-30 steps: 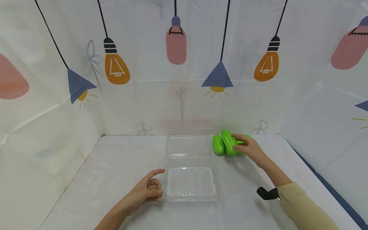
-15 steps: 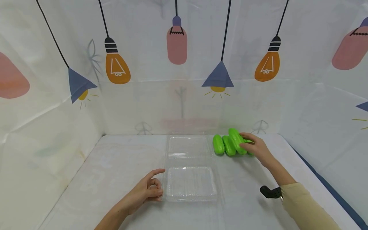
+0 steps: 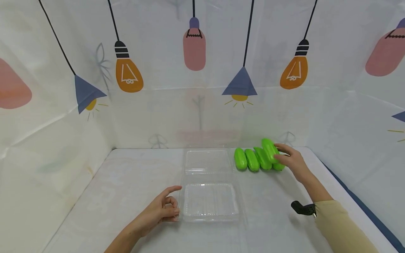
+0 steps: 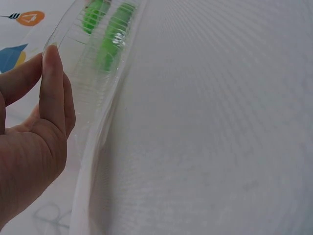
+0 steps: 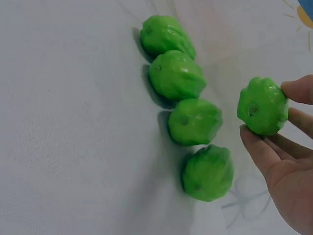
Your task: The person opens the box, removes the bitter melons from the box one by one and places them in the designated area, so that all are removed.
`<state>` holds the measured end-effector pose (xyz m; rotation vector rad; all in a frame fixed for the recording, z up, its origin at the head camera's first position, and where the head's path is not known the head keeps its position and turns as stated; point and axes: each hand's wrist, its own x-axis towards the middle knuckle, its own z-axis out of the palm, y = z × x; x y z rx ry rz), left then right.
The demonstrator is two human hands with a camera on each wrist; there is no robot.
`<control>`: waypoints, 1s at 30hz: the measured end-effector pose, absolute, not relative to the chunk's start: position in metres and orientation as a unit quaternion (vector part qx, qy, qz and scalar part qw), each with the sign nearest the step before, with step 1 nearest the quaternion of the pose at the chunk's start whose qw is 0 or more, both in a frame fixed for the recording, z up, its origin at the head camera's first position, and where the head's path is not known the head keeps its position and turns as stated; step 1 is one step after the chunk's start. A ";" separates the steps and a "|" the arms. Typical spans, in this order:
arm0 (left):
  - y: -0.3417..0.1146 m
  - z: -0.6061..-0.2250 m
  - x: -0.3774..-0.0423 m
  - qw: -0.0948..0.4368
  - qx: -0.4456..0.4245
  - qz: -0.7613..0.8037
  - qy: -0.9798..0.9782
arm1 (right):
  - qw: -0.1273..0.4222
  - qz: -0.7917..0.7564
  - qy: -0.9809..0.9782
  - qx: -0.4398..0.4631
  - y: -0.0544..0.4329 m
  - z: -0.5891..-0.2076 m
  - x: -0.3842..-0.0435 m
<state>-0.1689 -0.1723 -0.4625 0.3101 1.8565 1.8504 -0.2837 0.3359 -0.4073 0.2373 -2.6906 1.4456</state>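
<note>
My right hand [image 3: 294,163] holds a green toy cucumber [image 3: 269,150] by its side, between thumb and fingers, raised over the right end of a row of similar ones. In the right wrist view the held cucumber [image 5: 262,106] stands apart from the row. My left hand [image 3: 158,212] is at the left rim of a clear plastic clamshell box [image 3: 210,200], whose lid [image 3: 207,161] lies folded back behind it. The left wrist view shows the left thumb and fingers meeting at the box's thin edge [image 4: 68,22].
Several green toy cucumbers [image 3: 240,159] lie side by side at the back of the white table [image 3: 136,175], right of the lid. Behind rises a white cloth wall [image 3: 164,116] printed with lamps. A black wrist mount [image 3: 303,208] sticks out from the right sleeve.
My right hand has moved right along the row with the cucumber raised, uncovering more of those on the table. The left hand and box have stayed in place.
</note>
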 end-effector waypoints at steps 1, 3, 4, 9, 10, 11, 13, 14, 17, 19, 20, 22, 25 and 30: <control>-0.172 -0.462 -0.169 0.248 0.114 0.679 0.681 | 0.041 0.469 -0.879 0.073 0.338 -0.408 -0.284; -0.172 -0.462 -0.169 0.249 0.113 0.680 0.680 | 0.044 0.464 -0.883 0.065 0.343 -0.409 -0.285; -0.172 -0.462 -0.169 0.250 0.112 0.681 0.679 | 0.046 0.462 -0.883 0.061 0.344 -0.409 -0.285; -0.172 -0.463 -0.169 0.251 0.110 0.682 0.677 | 0.049 0.479 -0.875 0.046 0.353 -0.413 -0.288; -0.172 -0.463 -0.168 0.251 0.110 0.682 0.678 | 0.049 0.488 -0.870 0.044 0.354 -0.414 -0.289; -0.173 -0.463 -0.168 0.251 0.111 0.681 0.679 | 0.049 0.497 -0.865 0.041 0.356 -0.416 -0.289; -0.172 -0.463 -0.168 0.251 0.111 0.681 0.679 | 0.050 0.511 -0.857 0.035 0.359 -0.418 -0.290; -0.172 -0.462 -0.168 0.251 0.111 0.680 0.680 | 0.051 0.517 -0.854 0.033 0.361 -0.419 -0.290; -0.172 -0.462 -0.167 0.253 0.111 0.679 0.680 | 0.053 0.523 -0.850 0.024 0.365 -0.421 -0.290; -0.172 -0.461 -0.167 0.254 0.111 0.679 0.680 | 0.054 0.524 -0.850 0.019 0.367 -0.422 -0.290; -0.172 -0.461 -0.167 0.254 0.112 0.678 0.680 | 0.055 0.524 -0.850 0.018 0.368 -0.422 -0.290; -0.172 -0.461 -0.167 0.253 0.114 0.679 0.679 | 0.059 0.522 -0.851 0.014 0.372 -0.422 -0.290; -0.172 -0.460 -0.168 0.253 0.115 0.679 0.680 | 0.066 0.521 -0.851 0.013 0.377 -0.423 -0.293; -0.172 -0.461 -0.168 0.253 0.115 0.679 0.680 | 0.080 0.515 -0.853 0.005 0.386 -0.429 -0.296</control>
